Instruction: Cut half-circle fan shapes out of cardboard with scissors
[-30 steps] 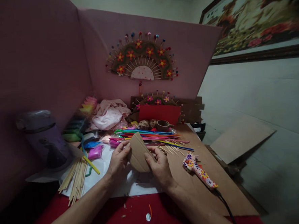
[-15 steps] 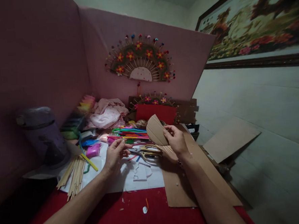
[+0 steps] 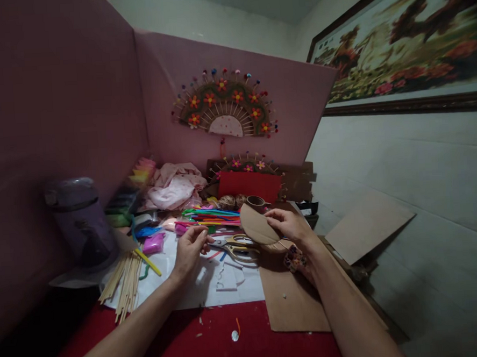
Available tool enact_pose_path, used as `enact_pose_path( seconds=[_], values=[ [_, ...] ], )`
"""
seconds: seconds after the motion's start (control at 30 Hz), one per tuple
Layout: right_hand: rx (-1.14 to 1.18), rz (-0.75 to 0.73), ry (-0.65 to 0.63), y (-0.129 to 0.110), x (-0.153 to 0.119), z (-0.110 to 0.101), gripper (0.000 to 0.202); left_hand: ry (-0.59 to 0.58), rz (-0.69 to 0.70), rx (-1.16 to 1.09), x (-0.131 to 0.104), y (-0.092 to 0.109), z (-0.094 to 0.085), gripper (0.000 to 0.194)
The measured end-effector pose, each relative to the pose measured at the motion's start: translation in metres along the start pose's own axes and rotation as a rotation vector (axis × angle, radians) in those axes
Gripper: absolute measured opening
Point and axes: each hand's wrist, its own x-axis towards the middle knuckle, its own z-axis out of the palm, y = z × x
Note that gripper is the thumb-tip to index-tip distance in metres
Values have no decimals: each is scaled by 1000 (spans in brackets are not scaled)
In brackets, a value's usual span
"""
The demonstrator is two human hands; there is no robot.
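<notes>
My right hand pinches a rounded cardboard piece at its right edge, holding it tilted above the table. To the left, my left hand is closed, thumb against curled fingers; whether anything small is between them I cannot make out. Beside those fingertips are the blades of scissors with gold-coloured handles, partly covered by the cardboard piece. Below them, white paper cutouts lie on a white sheet. Under my right forearm rests a larger flat cardboard sheet. A patterned band hangs at my right wrist.
Thin wooden sticks lie at left, near a purple bottle. Behind my hands are coloured pipe cleaners, a tape roll, pink cloth and a red card. A decorated fan hangs on the pink panel.
My right hand has turned the rounded cardboard piece from steeply upright to a flatter tilt and moved slightly right. My left hand keeps its closed pose. The view has shifted a little.
</notes>
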Motion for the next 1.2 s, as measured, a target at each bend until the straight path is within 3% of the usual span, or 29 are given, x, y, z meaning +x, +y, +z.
enact_pose_path(
  seconds=[0.13, 0.3, 0.47, 0.57, 0.63, 0.67, 0.77, 0.83, 0.9, 1.0, 1.07, 1.13, 1.2],
  values=[
    [-29, 0, -131, -5, -11, -9, 25, -40, 27, 54, -2, 0, 2, 36],
    [-122, -11, -170, -1, -13, -9, 26, -67, 16, 96, -3, 0, 2, 35],
    [-265, -52, -118, 2, -8, 3, 18, -96, 7, 115, -6, 1, 3, 34],
    [-273, -122, 15, -12, -10, 8, 22, -108, 7, 135, -8, 3, 6, 33],
    [-105, -231, 108, -34, -17, 6, 21, -118, 10, 157, -10, 4, 7, 34],
    [59, -288, 94, -49, -23, 4, 21, -121, 11, 166, -10, 5, 8, 34],
    [540, -435, -182, -97, -49, -2, 22, -123, 24, 204, -12, 4, 8, 34],
    [687, -580, -368, -124, -68, 0, 23, -120, 67, 248, -14, 2, 8, 32],
    [541, -658, -528, -139, -84, 14, 22, -131, 102, 286, -14, 3, 7, 30],
    [84, -793, -899, -138, -95, 54, 18, -152, 188, 358, -10, 10, 3, 23],
    [-124, -822, -890, -129, -94, 86, 12, -142, 325, 472, -5, 18, 1, 19],
    [-259, -884, -814, -121, -90, 115, 22, -153, 447, 611, 4, 26, 2, 14],
    [-243, -884, -788, -117, -86, 138, 23, -221, 500, 748, 15, 33, 6, 12]
  ],
)
